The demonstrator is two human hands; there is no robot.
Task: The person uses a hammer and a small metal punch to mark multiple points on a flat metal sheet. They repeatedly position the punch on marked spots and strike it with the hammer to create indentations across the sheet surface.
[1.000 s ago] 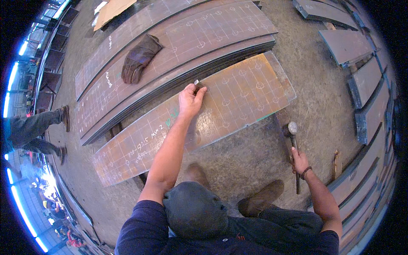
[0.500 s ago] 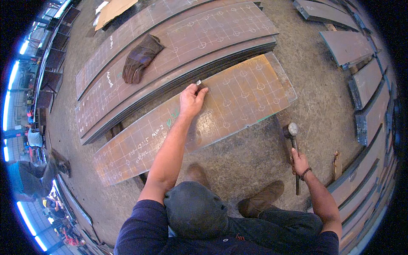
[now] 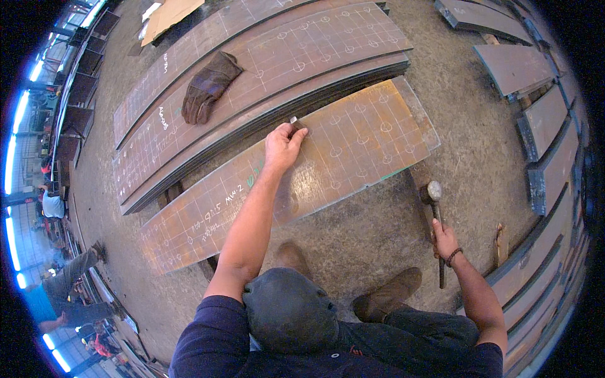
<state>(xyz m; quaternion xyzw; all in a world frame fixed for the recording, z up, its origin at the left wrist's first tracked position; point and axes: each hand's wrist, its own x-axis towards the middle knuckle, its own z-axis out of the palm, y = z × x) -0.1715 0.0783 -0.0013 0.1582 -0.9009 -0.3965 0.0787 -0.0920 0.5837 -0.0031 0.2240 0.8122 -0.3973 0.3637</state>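
My left hand point(image 3: 282, 147) is closed around a short steel punch point(image 3: 294, 121), whose bright struck end pokes up past thumb and fingers. It rests over a long steel plate point(image 3: 334, 173) marked with white grid lines, circles and chalk writing. The fingers hide the punch's lower end. At the right, my right hand point(image 3: 445, 238) grips a hammer point(image 3: 432, 193) by its handle, held low and off the plate with the head pointing away from me. A dark work glove point(image 3: 211, 87) lies on the stacked plates just beyond.
Stacked marked plates point(image 3: 328, 47) lie along the far side of the plate. More thick steel pieces point(image 3: 547, 120) line the right. My boots point(image 3: 387, 295) stand on the floor near the plate's edge. At the left, a co-worker in a blue top point(image 3: 41, 305) walks past. Cardboard point(image 3: 169, 17) lies far off.
The co-worker at the left has moved along, now in a different stride. My hands, the punch and the hammer stay almost where they were.
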